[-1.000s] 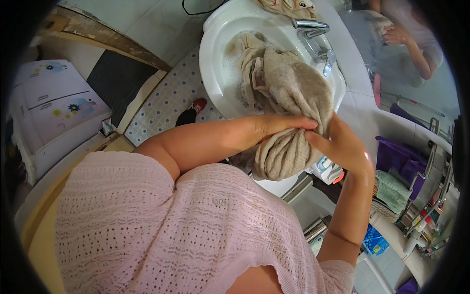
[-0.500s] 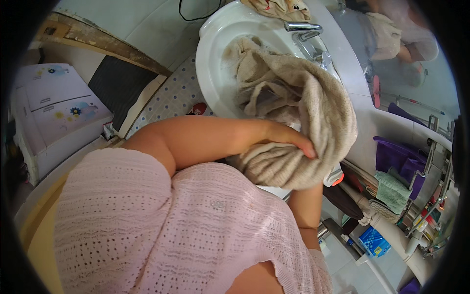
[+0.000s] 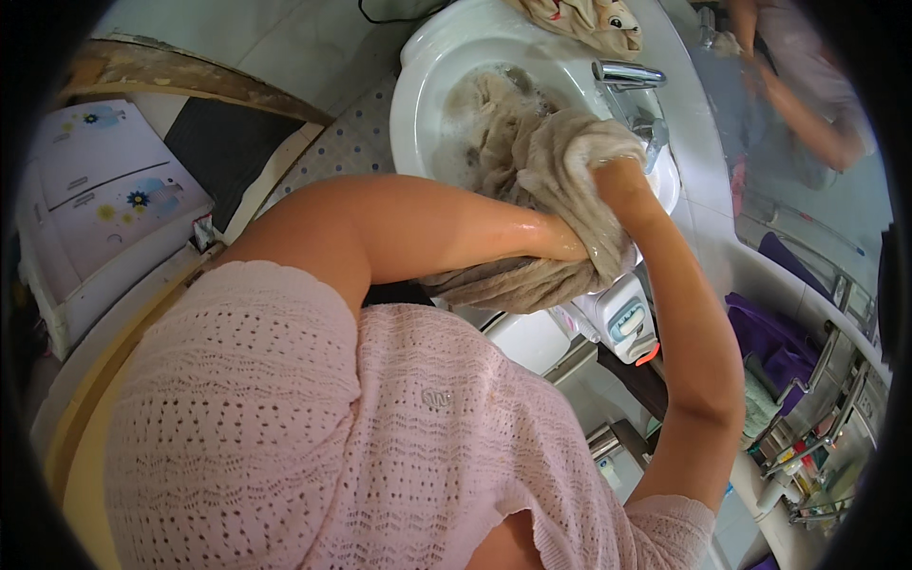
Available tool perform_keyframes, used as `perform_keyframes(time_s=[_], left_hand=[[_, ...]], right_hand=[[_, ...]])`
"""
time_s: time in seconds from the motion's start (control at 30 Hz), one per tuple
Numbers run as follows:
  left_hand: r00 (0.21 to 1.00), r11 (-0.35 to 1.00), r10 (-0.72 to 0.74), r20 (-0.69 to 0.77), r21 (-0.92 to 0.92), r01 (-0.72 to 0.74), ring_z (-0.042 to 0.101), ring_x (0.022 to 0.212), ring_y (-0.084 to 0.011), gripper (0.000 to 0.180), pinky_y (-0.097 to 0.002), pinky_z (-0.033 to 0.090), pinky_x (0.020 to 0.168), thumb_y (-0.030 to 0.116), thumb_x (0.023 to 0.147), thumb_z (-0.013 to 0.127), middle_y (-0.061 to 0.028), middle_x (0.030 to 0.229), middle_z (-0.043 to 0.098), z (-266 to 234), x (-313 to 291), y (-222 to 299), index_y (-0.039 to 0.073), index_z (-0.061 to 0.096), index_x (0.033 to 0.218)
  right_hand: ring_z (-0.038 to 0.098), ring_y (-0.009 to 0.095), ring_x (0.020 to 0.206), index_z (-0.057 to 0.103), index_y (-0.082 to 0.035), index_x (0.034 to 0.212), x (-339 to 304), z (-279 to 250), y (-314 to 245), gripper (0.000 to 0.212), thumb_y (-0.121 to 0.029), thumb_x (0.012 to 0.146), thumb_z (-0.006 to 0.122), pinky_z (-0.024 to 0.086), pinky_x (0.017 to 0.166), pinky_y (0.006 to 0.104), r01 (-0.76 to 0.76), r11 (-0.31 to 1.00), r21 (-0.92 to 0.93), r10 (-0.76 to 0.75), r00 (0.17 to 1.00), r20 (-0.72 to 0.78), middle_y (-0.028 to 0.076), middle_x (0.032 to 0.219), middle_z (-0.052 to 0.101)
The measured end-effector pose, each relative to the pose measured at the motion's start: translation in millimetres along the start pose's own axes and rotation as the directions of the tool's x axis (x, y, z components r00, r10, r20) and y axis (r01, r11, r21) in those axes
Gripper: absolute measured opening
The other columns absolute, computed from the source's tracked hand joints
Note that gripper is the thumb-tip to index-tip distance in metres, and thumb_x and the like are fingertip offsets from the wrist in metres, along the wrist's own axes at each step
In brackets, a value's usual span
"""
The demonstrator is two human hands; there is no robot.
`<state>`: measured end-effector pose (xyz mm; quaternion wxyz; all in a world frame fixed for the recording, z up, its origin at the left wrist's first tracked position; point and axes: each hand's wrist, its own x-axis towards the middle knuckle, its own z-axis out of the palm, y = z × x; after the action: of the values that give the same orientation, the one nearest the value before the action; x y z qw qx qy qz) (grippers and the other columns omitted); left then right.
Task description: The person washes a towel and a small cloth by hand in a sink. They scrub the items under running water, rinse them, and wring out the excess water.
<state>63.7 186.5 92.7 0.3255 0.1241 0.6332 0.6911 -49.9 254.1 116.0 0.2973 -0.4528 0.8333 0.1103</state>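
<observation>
A large, wet beige knit cloth (image 3: 532, 157) lies bunched from the soapy water in the white sink (image 3: 410, 104) over the near rim. My left hand (image 3: 568, 243) is sunk into its folds, wrist and forearm wet. My right hand (image 3: 622, 180) grips the upper part of the bundle from the right, close to the chrome faucet (image 3: 629, 74). Fabric covers most fingers of both hands. A loose swag of the cloth hangs below my left forearm.
A second beige cloth (image 3: 589, 24) with a printed face rests on the far rim. Below the sink's near right is a white container (image 3: 622, 318). A flowered drawer cabinet (image 3: 123, 218) stands left. Purple fabric (image 3: 774, 342) and metal racks are at right, beneath a mirror (image 3: 807, 180).
My right hand has come up from beneath the cloth to its upper right side. The bundle is lower and more gathered, and my left hand has sunk deeper into it.
</observation>
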Motion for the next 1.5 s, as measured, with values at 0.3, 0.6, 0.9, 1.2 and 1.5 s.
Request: perform_keyframes(time_s=[0.3, 0.6, 0.9, 1.2, 1.5], left_hand=[[0.999, 0.905, -0.015, 0.044, -0.423, 0.032, 0.053, 0.102, -0.0208, 0.048, -0.0359, 0.040, 0.091, 0.037, 0.080, 0.060, -0.0099, 0.112, 0.057, -2.4, 7.0, -79.0, 0.005, 0.053, 0.116], [0.986, 0.260, 0.139, -0.092, -0.957, -0.126, 0.052, 0.104, -0.0175, 0.070, -0.0340, 0.041, 0.093, 0.054, 0.074, 0.066, -0.0082, 0.111, 0.055, 26.8, -13.3, -49.7, 0.006, 0.047, 0.121], [0.953, 0.508, 0.298, 0.051, -0.854, -0.113, 0.054, 0.097, -0.0144, 0.048, -0.0299, 0.045, 0.085, 0.024, 0.076, 0.067, -0.0075, 0.105, 0.057, 45.9, -41.1, 28.9, 0.004, 0.050, 0.116], [0.983, 0.444, 0.151, 0.104, -0.896, 0.027, 0.057, 0.099, -0.0204, 0.051, -0.0307, 0.044, 0.090, 0.016, 0.068, 0.067, -0.0125, 0.108, 0.060, 27.4, -62.6, 54.7, 0.002, 0.053, 0.115], [0.925, 0.599, 0.201, 0.324, -0.787, 0.145, 0.059, 0.090, -0.0187, 0.040, -0.0298, 0.047, 0.080, 0.016, 0.066, 0.068, -0.0128, 0.100, 0.063, 41.6, -48.0, 48.9, 0.001, 0.060, 0.103]], right_hand=[[0.053, 0.028, 0.106, 0.054, 0.002, 0.115, -11.5, 68.2, 22.3, 0.051, -0.034, 0.079, 0.060, 0.040, 0.092, 0.0315, -0.202, 0.572, 0.795, 0.372, 0.927, -0.032, 0.018, 0.114, 0.056], [0.054, 0.034, 0.103, 0.052, 0.007, 0.112, -80.7, 50.2, -26.8, 0.044, -0.026, 0.083, 0.057, 0.041, 0.088, 0.0379, -0.193, 0.653, 0.732, 0.482, 0.852, -0.205, 0.024, 0.109, 0.055], [0.056, 0.023, 0.092, 0.059, 0.005, 0.101, -137.7, -68.8, -64.7, 0.031, -0.016, 0.078, 0.062, 0.042, 0.081, 0.0324, 0.003, 0.713, 0.701, 0.220, 0.948, -0.228, 0.013, 0.099, 0.059], [0.046, 0.027, 0.117, 0.053, 0.003, 0.114, -181.0, -23.1, 6.5, 0.060, -0.049, 0.095, 0.029, 0.033, 0.100, 0.0404, 0.340, 0.040, 0.940, 0.565, 0.768, -0.302, 0.019, 0.120, 0.053], [0.048, 0.026, 0.112, 0.049, 0.000, 0.121, -155.7, 111.1, -79.7, 0.059, -0.049, 0.090, 0.038, 0.038, 0.095, 0.0380, 0.474, -0.785, 0.399, 0.510, 0.860, -0.019, 0.016, 0.119, 0.053]])
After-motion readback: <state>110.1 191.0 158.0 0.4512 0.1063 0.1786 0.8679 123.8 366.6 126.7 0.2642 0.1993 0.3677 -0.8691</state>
